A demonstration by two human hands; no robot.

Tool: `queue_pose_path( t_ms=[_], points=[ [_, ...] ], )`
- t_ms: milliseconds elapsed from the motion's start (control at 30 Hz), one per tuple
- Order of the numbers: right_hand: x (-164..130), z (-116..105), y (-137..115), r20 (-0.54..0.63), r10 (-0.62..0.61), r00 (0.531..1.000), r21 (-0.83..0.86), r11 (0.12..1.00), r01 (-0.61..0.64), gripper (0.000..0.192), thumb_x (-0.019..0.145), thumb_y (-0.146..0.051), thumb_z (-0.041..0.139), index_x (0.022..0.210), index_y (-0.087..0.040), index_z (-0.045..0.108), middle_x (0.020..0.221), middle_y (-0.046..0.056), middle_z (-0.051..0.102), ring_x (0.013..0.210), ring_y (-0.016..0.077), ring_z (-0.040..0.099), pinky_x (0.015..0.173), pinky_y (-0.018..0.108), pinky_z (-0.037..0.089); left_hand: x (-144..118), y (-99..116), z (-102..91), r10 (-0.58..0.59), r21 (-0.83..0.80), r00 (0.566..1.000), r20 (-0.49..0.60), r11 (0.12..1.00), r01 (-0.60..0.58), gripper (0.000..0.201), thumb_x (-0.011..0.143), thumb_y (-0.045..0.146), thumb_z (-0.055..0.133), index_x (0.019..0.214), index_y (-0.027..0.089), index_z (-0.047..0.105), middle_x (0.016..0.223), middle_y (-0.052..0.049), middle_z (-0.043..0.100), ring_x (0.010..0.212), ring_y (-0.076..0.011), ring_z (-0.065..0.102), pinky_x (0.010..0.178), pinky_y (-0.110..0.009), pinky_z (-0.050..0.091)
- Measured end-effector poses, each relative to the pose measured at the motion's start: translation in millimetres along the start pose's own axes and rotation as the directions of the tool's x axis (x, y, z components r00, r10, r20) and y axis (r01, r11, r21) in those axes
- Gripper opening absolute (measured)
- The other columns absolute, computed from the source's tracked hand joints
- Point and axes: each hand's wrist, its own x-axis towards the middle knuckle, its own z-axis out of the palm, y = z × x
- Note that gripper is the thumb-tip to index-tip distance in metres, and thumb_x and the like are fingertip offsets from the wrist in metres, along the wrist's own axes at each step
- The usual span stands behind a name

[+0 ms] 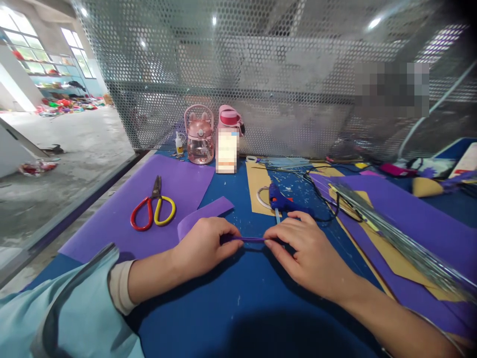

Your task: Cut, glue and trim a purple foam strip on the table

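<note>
I held the thin purple strip point(249, 239) taut above the desk point(238, 308), left hand point(203, 248) and right hand point(309, 246) fingers pinched on its ends. It looked light, soft and flexible; end grips suit it best.

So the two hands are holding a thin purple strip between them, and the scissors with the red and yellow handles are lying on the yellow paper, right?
Not quite. The head view shows the scissors lying on the purple sheet, not yellow paper. The rest holds: the left hand and right hand hold the thin purple strip between them.
</note>
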Motion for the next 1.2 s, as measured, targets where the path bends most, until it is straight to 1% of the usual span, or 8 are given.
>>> queue_pose_path(
  t_ms=[167,233,333,433,667,833,1000,1200],
  points=[
    [-0.1,0.3,-1.6,0.054,0.029,0.998,0.011,0.999,-0.03,0.014,0.085,-0.014,0.051,0.079,-0.02,0.063,0.076,0.001,0.07,0.071,0.016,0.061,0.09,0.041,0.03,0.0,-1.8,1.5,0.033,0.046,0.999,0.018,0.998,-0.034,0.008,0.081,0.022,0.061,0.08,0.019,0.068,0.076,0.0,0.068,0.07,-0.0136,0.06,0.062,-0.023,0.044],
    [0.4,-0.2,-6.5,0.08,0.042,0.996,-0.005,0.999,-0.042,0.009,0.082,-0.017,0.055,0.084,-0.02,0.064,0.081,0.002,0.071,0.076,0.0183,0.061,0.091,0.042,0.029,0.0,-1.6,2.5,0.041,0.068,0.999,0.029,0.997,-0.043,0.009,0.081,0.02,0.06,0.078,0.018,0.068,0.075,-0.001,0.067,0.07,-0.0139,0.06,0.062,-0.023,0.043],
    [1.5,0.3,-16.8,0.094,0.056,0.994,-0.047,0.998,-0.052,0.014,0.078,-0.025,0.063,0.092,-0.021,0.066,0.087,0.004,0.07,0.086,0.023,0.059,0.095,0.048,0.024,-0.6,0.2,4.4,0.09,0.089,0.995,0.037,0.992,-0.093,0.008,0.081,0.017,0.059,0.079,0.017,0.067,0.074,-0.001,0.067,0.071,-0.0145,0.06,0.064,-0.024,0.043],
    [2.2,3.1,-23.5,0.074,0.044,0.996,-0.057,0.998,-0.04,0.008,0.082,-0.024,0.06,0.084,-0.021,0.067,0.08,0.003,0.068,0.083,0.0218,0.058,0.097,0.049,0.022,-2.2,2.8,5.6,0.149,0.086,0.988,0.046,0.985,-0.153,0.008,0.083,0.017,0.058,0.081,0.016,0.066,0.077,-0.002,0.067,0.073,-0.0149,0.06,0.068,-0.025,0.044],
    [0.3,10.6,-17.8,-0.026,-0.056,0.998,-0.037,0.998,0.055,0.017,0.087,-0.018,0.055,0.073,-0.017,0.064,0.069,0.001,0.065,0.072,0.0174,0.056,0.096,0.046,0.024,-5.4,6.1,7.3,0.192,0.093,0.981,0.043,0.976,-0.195,0.008,0.083,0.017,0.057,0.081,0.016,0.065,0.076,-0.002,0.066,0.071,-0.0139,0.059,0.066,-0.024,0.044],
    [1.2,11.8,-16.1,-0.05,-0.078,0.996,-0.083,0.994,0.074,0.014,0.088,-0.028,0.057,0.088,-0.018,0.067,0.08,0.004,0.068,0.08,0.0203,0.057,0.097,0.047,0.024,-6.4,2.0,8.2,0.21,0.107,0.977,-0.019,0.972,-0.207,0.005,0.082,0.017,0.06,0.08,0.016,0.064,0.075,-0.001,0.066,0.071,-0.0139,0.059,0.065,-0.024,0.043],
    [0.1,11.5,-13.6,-0.1,-0.099,0.99,-0.085,0.992,0.091,0.016,0.087,-0.02,0.057,0.074,-0.019,0.067,0.068,0.0,0.065,0.071,0.0174,0.056,0.095,0.045,0.025,-6.7,-2.0,5.4,0.149,0.147,0.987,-0.058,0.979,-0.139,0.009,0.077,0.019,0.065,0.086,0.014,0.064,0.077,-0.003,0.065,0.072,-0.0161,0.058,0.064,-0.026,0.044],
    [-0.3,9.9,-16.5,-0.083,-0.089,0.993,-0.112,0.991,0.08,0.012,0.084,-0.022,0.059,0.077,-0.019,0.067,0.069,0.001,0.065,0.073,0.0188,0.056,0.094,0.047,0.026,-6.1,-2.6,6.4,0.165,0.114,0.985,-0.056,0.981,-0.157,0.001,0.079,0.016,0.063,0.079,0.015,0.064,0.074,-0.002,0.064,0.07,-0.0144,0.058,0.064,-0.025,0.043]
  ],
)
